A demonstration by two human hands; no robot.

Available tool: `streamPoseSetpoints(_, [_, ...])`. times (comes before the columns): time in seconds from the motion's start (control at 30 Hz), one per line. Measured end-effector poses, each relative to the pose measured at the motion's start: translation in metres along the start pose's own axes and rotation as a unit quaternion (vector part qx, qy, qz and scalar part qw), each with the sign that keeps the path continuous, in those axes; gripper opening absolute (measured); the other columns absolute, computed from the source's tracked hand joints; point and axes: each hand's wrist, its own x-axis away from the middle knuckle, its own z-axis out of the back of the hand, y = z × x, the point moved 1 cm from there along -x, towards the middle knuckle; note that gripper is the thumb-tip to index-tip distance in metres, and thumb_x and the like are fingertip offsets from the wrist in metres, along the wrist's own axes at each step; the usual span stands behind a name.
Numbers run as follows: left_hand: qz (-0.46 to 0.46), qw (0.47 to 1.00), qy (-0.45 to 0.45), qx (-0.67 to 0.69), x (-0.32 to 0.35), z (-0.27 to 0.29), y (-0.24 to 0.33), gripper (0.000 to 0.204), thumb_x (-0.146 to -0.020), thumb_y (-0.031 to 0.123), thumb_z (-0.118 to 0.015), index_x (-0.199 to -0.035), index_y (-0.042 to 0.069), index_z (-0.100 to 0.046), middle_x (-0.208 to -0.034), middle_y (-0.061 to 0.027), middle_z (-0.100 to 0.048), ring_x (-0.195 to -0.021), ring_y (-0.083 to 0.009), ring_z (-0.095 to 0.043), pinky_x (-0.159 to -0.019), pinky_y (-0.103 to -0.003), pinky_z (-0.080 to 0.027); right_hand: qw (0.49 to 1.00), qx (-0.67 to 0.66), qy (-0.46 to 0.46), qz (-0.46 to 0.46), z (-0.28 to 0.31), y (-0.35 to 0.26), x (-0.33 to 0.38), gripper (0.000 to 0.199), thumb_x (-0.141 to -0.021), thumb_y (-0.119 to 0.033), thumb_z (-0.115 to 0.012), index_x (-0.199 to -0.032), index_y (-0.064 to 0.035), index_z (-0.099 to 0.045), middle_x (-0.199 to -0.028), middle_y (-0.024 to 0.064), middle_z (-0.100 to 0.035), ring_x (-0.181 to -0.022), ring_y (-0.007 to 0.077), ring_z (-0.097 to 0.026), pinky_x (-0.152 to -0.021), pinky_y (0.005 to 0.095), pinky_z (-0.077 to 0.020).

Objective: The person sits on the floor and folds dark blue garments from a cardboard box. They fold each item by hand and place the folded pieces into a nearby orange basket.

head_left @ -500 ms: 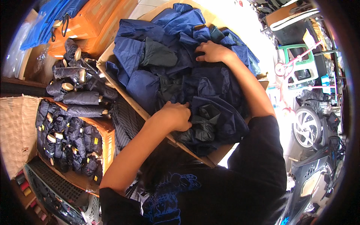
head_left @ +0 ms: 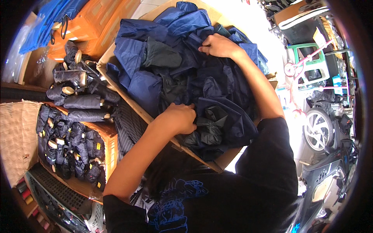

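Note:
A big heap of crumpled, thin navy blue fabric (head_left: 142,91) fills an open cardboard box (head_left: 121,91) in front of me. Dark green pieces (head_left: 162,54) of similar material lie among it. At the far side of the heap, my right hand (head_left: 219,45) is closed, its fingertips pinching a fold of the navy fabric. My left hand (head_left: 179,119) rests at the near left of the pile, above the box's near edge. Its fingers curl into the navy fabric beside a dark green bunch (head_left: 210,132), and their tips are partly hidden.
Left of the box lie several folded black umbrellas (head_left: 82,101), with more in an open carton (head_left: 110,149) below them. Orange wrapped boxes (head_left: 95,25) stand at the far left. On the right are a green and white stool (head_left: 311,64), a spoked wheel (head_left: 318,130) and a motorcycle (head_left: 324,174).
My right hand has shifted slightly farther away, and its spread fingers have closed on a fold of navy fabric. My left hand has barely moved.

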Motion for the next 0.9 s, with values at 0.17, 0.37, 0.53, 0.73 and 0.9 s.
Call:
streamPoseSetpoints(0.17, [0.028,0.998,-0.049,0.01,0.001,0.007,0.002,0.046,-0.084,0.03,-0.06,-0.118,-0.001,-0.063,-0.144,-0.0165,-0.044,-0.123,-0.0318,-0.052,-0.103,-0.049,-0.039,0.977,0.028,0.201,0.068,-0.003,-0.016,0.0,0.021,-0.083,-0.021,-0.068,-0.078,-0.0005,-0.066,-0.107,0.0153,-0.064,-0.092,0.0327,-0.064,-0.081,0.0399,-0.0496])
streamPoseSetpoints(0.37, [0.026,0.998,-0.053,0.004,0.001,0.01,0.006,0.045,-0.084,0.03,-0.063,-0.116,-0.001,-0.065,-0.141,-0.0163,-0.047,-0.122,-0.0322,-0.052,-0.102,-0.049,-0.04,0.977,-0.071,0.042,0.196,-0.044,-0.015,-0.004,0.02,-0.08,-0.015,-0.068,-0.087,-0.0039,-0.053,-0.132,0.02,-0.052,-0.109,0.0387,-0.058,-0.089,0.0429,-0.0469])
streamPoseSetpoints(0.53, [0.019,1.0,-0.01,0.005,0.006,0.007,0.002,0.039,-0.083,0.03,-0.063,-0.104,-0.002,-0.067,-0.124,-0.0177,-0.057,-0.113,-0.0336,-0.057,-0.096,-0.047,-0.044,0.975,0.013,-0.22,0.041,-0.049,-0.035,0.005,0.03,-0.083,-0.029,-0.063,-0.1,-0.004,-0.061,-0.096,0.0218,-0.065,-0.094,0.0406,-0.061,-0.082,0.0486,-0.0466])
streamPoseSetpoints(0.73, [-0.004,0.999,0.018,0.026,0.004,0.004,0.0,0.04,-0.08,0.03,-0.065,-0.104,-0.002,-0.066,-0.116,-0.018,-0.06,-0.111,-0.0354,-0.057,-0.094,-0.048,-0.044,0.821,-0.012,-0.492,0.288,-0.097,-0.012,0.003,0.031,-0.086,-0.023,-0.055,-0.095,0.0055,-0.064,-0.09,0.0234,-0.066,-0.077,0.0369,-0.062,-0.071,0.0451,-0.047])
streamPoseSetpoints(0.9, [-0.013,0.983,0.179,0.044,0.015,0.02,0.008,0.039,-0.073,0.022,-0.066,-0.106,0.002,-0.065,-0.119,-0.0169,-0.057,-0.116,-0.0355,-0.048,-0.096,-0.05,-0.039,0.747,-0.15,-0.496,0.416,-0.093,-0.036,0.012,0.029,-0.079,-0.02,-0.062,-0.093,0.0061,-0.065,-0.088,0.0242,-0.066,-0.079,0.0313,-0.064,-0.067,0.0431,-0.0477])
